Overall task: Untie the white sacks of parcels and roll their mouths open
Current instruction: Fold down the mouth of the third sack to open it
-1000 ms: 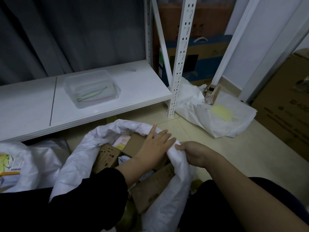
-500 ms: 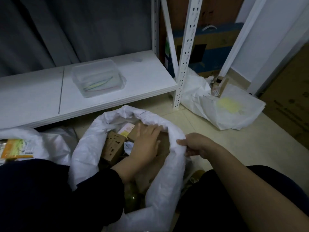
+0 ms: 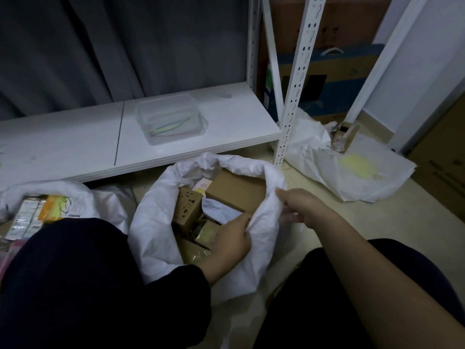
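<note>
A white sack [image 3: 153, 222] stands open on the floor between my knees, its rim rolled outward. Inside lie brown cardboard parcels [image 3: 234, 190] and a white envelope. My left hand [image 3: 230, 241] is inside the mouth and grips the sack's right rim from within. From outside, my right hand [image 3: 299, 206] pinches the same fold of rim. A second white sack [image 3: 352, 172] lies open at the right by the rack post, with a small box in its mouth. A third white sack [image 3: 95, 202] sits at the left with packets showing.
A low white shelf [image 3: 75, 142] runs behind the sack and carries a clear plastic box [image 3: 171, 119] of coloured ties. A white perforated rack post [image 3: 294, 96] stands just beyond the sack. Cardboard boxes [image 3: 445, 157] stand at the right. Grey curtain hangs behind.
My left hand slid from the parcels at the far side back toward me and took hold of the right rim. My right hand stayed on that rim. The view shifted left.
</note>
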